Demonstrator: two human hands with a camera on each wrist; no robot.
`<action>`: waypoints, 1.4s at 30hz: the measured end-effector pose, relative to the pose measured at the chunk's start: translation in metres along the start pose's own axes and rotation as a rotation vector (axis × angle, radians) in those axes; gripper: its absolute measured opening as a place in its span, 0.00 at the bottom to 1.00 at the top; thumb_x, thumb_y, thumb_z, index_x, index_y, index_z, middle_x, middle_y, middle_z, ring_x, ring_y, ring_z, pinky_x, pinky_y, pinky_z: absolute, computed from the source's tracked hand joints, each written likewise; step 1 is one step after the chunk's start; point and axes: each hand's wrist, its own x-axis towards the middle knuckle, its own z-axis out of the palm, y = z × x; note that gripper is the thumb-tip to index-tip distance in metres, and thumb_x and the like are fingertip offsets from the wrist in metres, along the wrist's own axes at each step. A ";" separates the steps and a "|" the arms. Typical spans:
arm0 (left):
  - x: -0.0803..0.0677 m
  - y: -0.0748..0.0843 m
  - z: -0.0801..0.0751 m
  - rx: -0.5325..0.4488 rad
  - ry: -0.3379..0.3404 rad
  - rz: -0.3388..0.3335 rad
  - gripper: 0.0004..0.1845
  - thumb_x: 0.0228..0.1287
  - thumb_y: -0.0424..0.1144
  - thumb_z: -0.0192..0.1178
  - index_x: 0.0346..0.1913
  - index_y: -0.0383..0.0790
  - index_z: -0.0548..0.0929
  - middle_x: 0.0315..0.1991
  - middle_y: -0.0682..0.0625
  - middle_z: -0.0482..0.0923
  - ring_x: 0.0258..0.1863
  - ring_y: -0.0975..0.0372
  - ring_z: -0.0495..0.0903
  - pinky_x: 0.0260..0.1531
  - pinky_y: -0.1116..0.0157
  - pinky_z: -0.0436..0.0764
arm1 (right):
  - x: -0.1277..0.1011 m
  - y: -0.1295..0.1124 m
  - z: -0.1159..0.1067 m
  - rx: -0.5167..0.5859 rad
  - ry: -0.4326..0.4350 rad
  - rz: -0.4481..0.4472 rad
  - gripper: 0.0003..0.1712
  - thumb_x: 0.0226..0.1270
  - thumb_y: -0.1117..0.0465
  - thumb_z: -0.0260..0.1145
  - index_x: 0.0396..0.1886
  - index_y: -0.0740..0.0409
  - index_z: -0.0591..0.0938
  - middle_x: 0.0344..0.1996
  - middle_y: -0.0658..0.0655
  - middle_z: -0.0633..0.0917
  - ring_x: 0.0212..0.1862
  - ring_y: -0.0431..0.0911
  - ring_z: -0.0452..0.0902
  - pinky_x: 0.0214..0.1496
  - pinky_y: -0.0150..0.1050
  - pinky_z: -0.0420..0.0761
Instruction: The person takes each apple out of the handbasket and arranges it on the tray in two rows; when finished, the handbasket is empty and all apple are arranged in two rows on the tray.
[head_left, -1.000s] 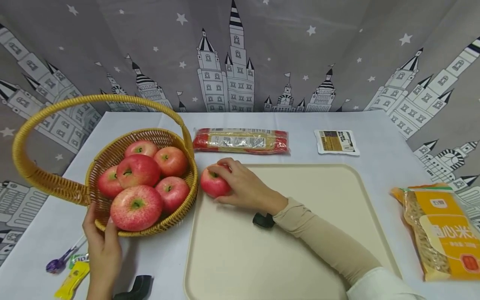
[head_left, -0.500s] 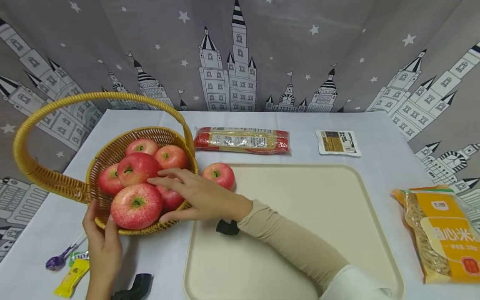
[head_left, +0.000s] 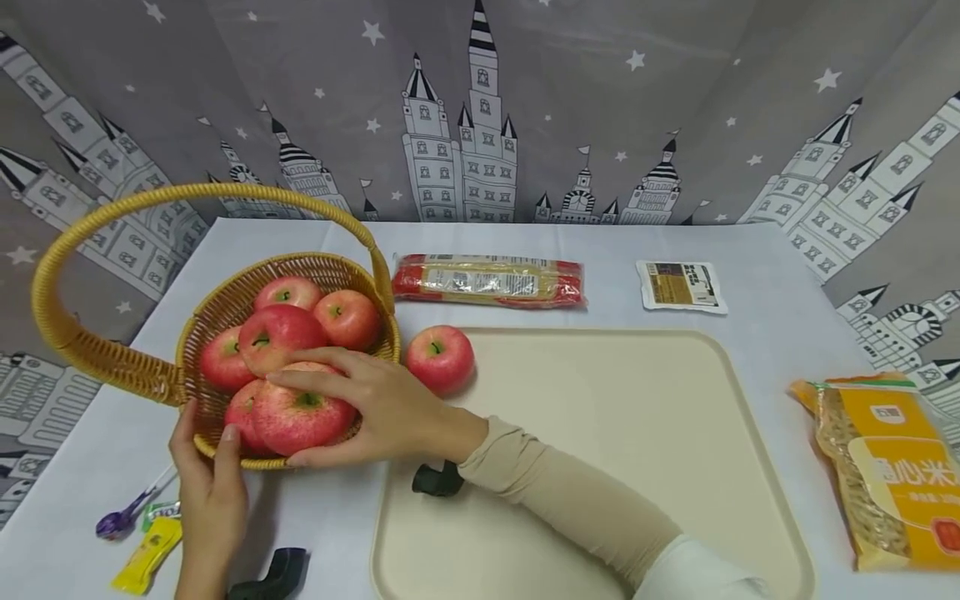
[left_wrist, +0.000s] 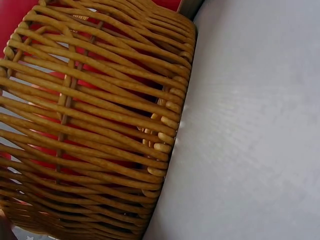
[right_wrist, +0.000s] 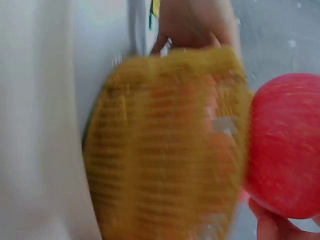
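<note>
Apple (head_left: pixel 306 423), round, speckled red, is clasped by the right grip (head_left: pixel 382 410); a yellow-brown wicker basket (head_left: pixel 231 307) is held at its near-left rim by the left grip (head_left: pixel 212 493).

Head view: lighting soft, fairly even; starred curtain (head_left: pixel 322 50) duller than tablecloth (head_left: pixel 337 525). Castles (head_left: pixel 71 122) lean outward toward 10 and 2 o'clock, consistent with wide-angle distortion. Glare marks noodle packet (head_left: pixel 487 282); faint shadow at left hand (head_left: pixel 210 492)'s 3 o'clock. Left wrist: dimmer, wicker basket (left_wrist: pixel 95 110) crisp, interior shaded. Right wrist: basket smeared; apple at 3 o'clock (right_wrist: pixel 287 145) clearer.
</note>
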 end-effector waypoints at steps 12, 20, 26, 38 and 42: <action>0.000 0.000 0.001 -0.011 -0.001 0.010 0.28 0.69 0.41 0.40 0.70 0.50 0.48 0.72 0.48 0.45 0.71 0.66 0.44 0.70 0.70 0.39 | -0.071 0.068 -0.095 -0.141 -0.007 0.260 0.37 0.44 0.39 0.61 0.58 0.43 0.71 0.50 0.50 0.76 0.50 0.42 0.73 0.48 0.39 0.77; -0.001 0.000 0.000 -0.007 0.000 0.006 0.28 0.69 0.41 0.40 0.70 0.50 0.48 0.72 0.48 0.46 0.71 0.66 0.44 0.71 0.68 0.39 | -0.118 0.098 -0.112 -0.241 -0.206 0.449 0.38 0.47 0.39 0.61 0.62 0.41 0.68 0.54 0.51 0.74 0.51 0.48 0.73 0.50 0.47 0.76; -0.001 0.001 0.000 -0.003 -0.005 -0.001 0.28 0.69 0.41 0.40 0.70 0.50 0.48 0.72 0.48 0.45 0.71 0.65 0.43 0.71 0.67 0.39 | -0.125 0.099 -0.116 -0.190 -0.384 0.542 0.40 0.50 0.39 0.61 0.65 0.41 0.63 0.54 0.49 0.70 0.45 0.46 0.74 0.48 0.43 0.77; -0.001 0.002 0.001 -0.002 0.002 0.013 0.28 0.69 0.42 0.41 0.70 0.48 0.49 0.71 0.46 0.47 0.71 0.63 0.45 0.71 0.67 0.40 | -0.109 0.089 -0.125 -0.139 -0.312 0.446 0.46 0.50 0.35 0.63 0.68 0.41 0.59 0.63 0.51 0.65 0.61 0.48 0.65 0.59 0.46 0.71; -0.001 0.002 0.000 -0.001 -0.006 0.002 0.28 0.69 0.42 0.40 0.70 0.48 0.48 0.72 0.47 0.45 0.71 0.63 0.43 0.71 0.65 0.39 | -0.083 0.079 -0.120 -0.154 -0.226 0.301 0.39 0.54 0.38 0.62 0.65 0.45 0.65 0.58 0.50 0.72 0.57 0.44 0.69 0.59 0.42 0.71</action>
